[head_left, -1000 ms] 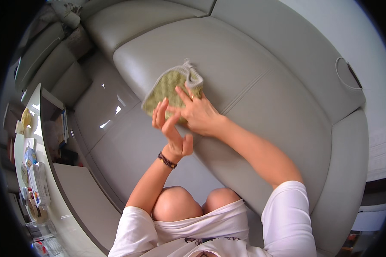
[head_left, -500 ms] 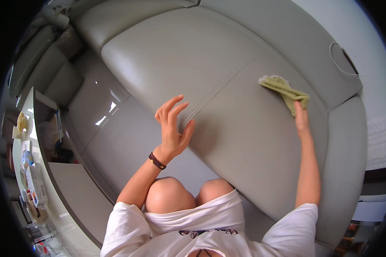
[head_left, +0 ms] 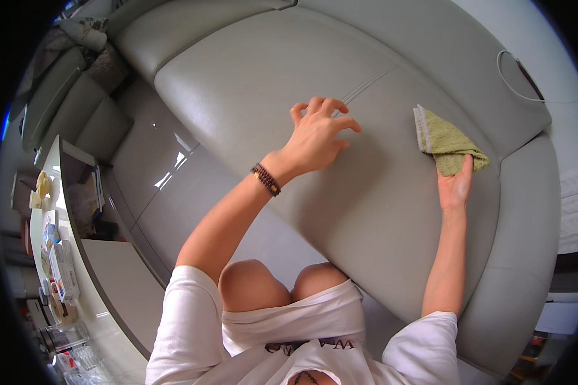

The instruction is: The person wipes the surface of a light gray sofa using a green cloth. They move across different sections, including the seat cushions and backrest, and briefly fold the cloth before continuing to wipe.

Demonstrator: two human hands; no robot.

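A folded green cloth (head_left: 448,136) with a pale edge is held in my right hand (head_left: 456,186), over the right part of the grey sofa seat (head_left: 237,83). The thumb lies on top of the cloth, and the other fingers are hidden beneath it. My left hand (head_left: 318,136), with a dark beaded bracelet (head_left: 265,179) at its wrist, hovers above the seat near the double seam (head_left: 366,86). Its fingers are spread and slightly bent, with nothing in them.
The sofa's backrest (head_left: 443,58) runs along the far side and its armrest (head_left: 520,256) stands at the right. A low table (head_left: 103,314) with boxes and small items is at the left, beside the tiled floor (head_left: 173,192). A white cable (head_left: 504,80) hangs behind the backrest.
My left hand has moved right and farther out over the seat, turning its back up. My right hand has turned, and the cloth in it now shows a broader, flatter face.
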